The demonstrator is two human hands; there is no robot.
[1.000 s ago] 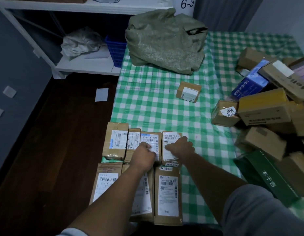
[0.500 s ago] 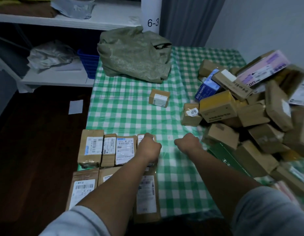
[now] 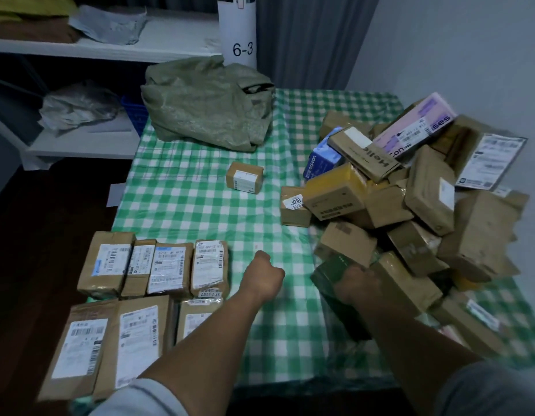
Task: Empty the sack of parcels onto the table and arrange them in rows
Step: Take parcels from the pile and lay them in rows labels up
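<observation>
Now the sack [image 3: 209, 106] lies crumpled and slack at the far left of the table [image 3: 200, 211], on the green-and-white checked cloth, with its mouth turned to the right. Near the left edge of the table the brown parcels lie flat in two rows with their labels up. The far row [image 3: 170, 270] has four parcels touching side by side. The near row [image 3: 137, 334] has three longer ones, and the rightmost is partly hidden by the left forearm.

The left hand [image 3: 264, 277] is over bare cloth just right of the far row, apart from the last parcel there. Its fingers are curled under into a fist, and nothing shows in it.

The right hand [image 3: 354, 283] is at the near left foot of the heap [image 3: 428, 193], a loose pile of boxes and packets that fills the right side of the table. This hand lies on a dark green box [image 3: 329, 276] with its fingers bent over the far end, gripping it. The hand is blurred, so the finer lie of the fingers cannot be told.

One small box [image 3: 245, 181] sits alone in the middle of the cloth, between the sack and the rows. Beyond the table, on the left, stands a white shelf [image 3: 110, 51] with a sign marked 6-3 [image 3: 242, 49].
</observation>
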